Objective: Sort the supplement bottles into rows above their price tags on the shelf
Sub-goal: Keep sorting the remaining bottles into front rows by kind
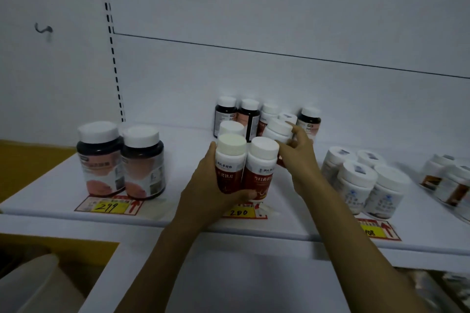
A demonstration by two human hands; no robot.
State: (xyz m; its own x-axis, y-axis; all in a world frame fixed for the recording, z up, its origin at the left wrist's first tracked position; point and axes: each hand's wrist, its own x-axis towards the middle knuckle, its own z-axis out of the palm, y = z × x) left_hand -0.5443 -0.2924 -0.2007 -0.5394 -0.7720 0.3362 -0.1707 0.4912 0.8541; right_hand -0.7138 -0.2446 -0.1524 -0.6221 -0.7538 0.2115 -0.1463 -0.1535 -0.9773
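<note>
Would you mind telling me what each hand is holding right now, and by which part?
The left hand wraps the labelled bodies of two red-labelled bottles; the right hand grips a tilted white bottle near its cap.

The person's left forearm point(162, 256) and right forearm point(340, 223) are bare along all the length that shows, and both are quite slim. The left hand point(203, 185) and the right hand point(297, 157) are bare also, with long thin fingers.

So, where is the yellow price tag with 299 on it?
In the head view, the 299 price tag lies at the front left of the shelf, just before two large dark bottles.
</note>
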